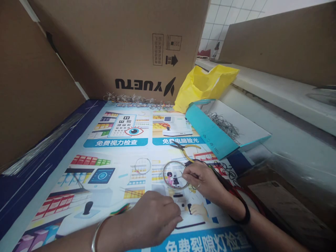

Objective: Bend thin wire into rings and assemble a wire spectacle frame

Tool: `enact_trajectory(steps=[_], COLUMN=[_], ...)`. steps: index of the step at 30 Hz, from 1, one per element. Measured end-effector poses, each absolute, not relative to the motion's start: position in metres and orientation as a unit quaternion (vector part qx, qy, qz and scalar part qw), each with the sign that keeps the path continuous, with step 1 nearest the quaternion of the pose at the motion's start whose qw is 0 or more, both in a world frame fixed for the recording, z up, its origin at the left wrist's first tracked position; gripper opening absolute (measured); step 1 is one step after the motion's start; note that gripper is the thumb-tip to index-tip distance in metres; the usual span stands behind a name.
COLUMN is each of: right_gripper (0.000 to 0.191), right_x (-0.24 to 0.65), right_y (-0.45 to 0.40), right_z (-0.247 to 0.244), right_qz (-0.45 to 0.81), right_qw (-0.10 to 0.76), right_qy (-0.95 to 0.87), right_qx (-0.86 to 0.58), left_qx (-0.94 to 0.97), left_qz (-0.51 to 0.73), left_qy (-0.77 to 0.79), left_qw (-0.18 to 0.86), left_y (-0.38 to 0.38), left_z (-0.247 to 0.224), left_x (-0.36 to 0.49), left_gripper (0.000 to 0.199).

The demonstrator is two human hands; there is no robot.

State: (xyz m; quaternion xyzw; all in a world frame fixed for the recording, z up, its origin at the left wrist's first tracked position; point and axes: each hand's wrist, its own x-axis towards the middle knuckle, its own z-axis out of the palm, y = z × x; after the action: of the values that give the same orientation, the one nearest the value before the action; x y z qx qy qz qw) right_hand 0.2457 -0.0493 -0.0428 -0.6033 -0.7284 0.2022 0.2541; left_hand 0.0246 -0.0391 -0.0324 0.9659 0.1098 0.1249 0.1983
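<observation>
- Because the fingertips of your right hand (199,175) are drawn together over the right edge of the ring (164,176), they cover the very spot that matters; I cannot tell whether that grip has the ring itself or only something fine beside it. If the hold is partial, the ring could skid across the printed desk (157,151).
- Your left hand (157,215) sits nearer to you, apart from the ring, with its fingers curled; whether it holds anything is hidden. With the ring's left side unsupported, a one-sided pull could twist it.
- Just beyond your right knuckles lie the yellow-handled pliers (182,148), and a careless push could knock them against the ring.
- Close to your right forearm is a red-handled tool (245,191); the dark band (246,213) on your wrist might catch on it.
- Left of the ring, a thin loop (135,167) is pale against the busy print, so you could easily overlook and bend it.
- Farther out, the turquoise box (206,136) stands open with tangled wire (223,124) inside; a bump could spill it, and loose ends could prick you.
</observation>
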Motion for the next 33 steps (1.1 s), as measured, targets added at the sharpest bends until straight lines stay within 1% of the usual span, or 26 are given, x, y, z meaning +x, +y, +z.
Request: enact_trajectory(steps=[4, 7, 10, 15, 19, 25, 28, 31, 33], right_gripper=[0.018, 0.020, 0.023, 0.024, 0.025, 0.025, 0.025, 0.023, 0.020], right_x=[0.250, 0.249, 0.243, 0.234, 0.234, 0.233, 0.231, 0.230, 0.229], right_y=[-0.051, -0.054, -0.058, -0.063, -0.063, -0.064, -0.064, -0.064, -0.065], right_z=[-0.041, -0.037, -0.029, -0.019, -0.022, -0.025, -0.023, -0.021, -0.020], right_qz=[0.277, 0.365, 0.426, 0.444, 0.468, 0.477, 0.481, 0.486, 0.479], right_qw=[0.300, 0.337, 0.340, 0.335, 0.346, 0.340, 0.341, 0.337, 0.335], right_qy=[-0.688, -0.634, -0.605, -0.605, -0.586, -0.584, -0.584, -0.588, -0.595], right_qx=[-0.600, -0.593, -0.580, -0.569, -0.564, -0.561, -0.558, -0.551, -0.551], left_qx=[0.956, 0.915, 0.870, 0.855, 0.848, 0.823, 0.831, 0.846, 0.848], left_qz=[0.164, 0.251, 0.305, 0.340, 0.335, 0.312, 0.318, 0.326, 0.324], left_qy=[0.133, 0.213, 0.285, 0.291, 0.315, 0.358, 0.334, 0.291, 0.294], left_qw=[0.205, 0.234, 0.261, 0.262, 0.264, 0.312, 0.310, 0.305, 0.299], left_y=[-0.040, -0.038, -0.034, -0.032, -0.034, -0.033, -0.033, -0.033, -0.033], left_z=[-0.036, -0.040, -0.038, -0.033, -0.033, -0.034, -0.032, -0.031, -0.029], left_x=[0.025, 0.025, 0.025, 0.025, 0.025, 0.026, 0.026, 0.026, 0.026], left_gripper=[0.019, 0.016, 0.009, 0.006, 0.004, 0.006, 0.003, 0.011, 0.014])
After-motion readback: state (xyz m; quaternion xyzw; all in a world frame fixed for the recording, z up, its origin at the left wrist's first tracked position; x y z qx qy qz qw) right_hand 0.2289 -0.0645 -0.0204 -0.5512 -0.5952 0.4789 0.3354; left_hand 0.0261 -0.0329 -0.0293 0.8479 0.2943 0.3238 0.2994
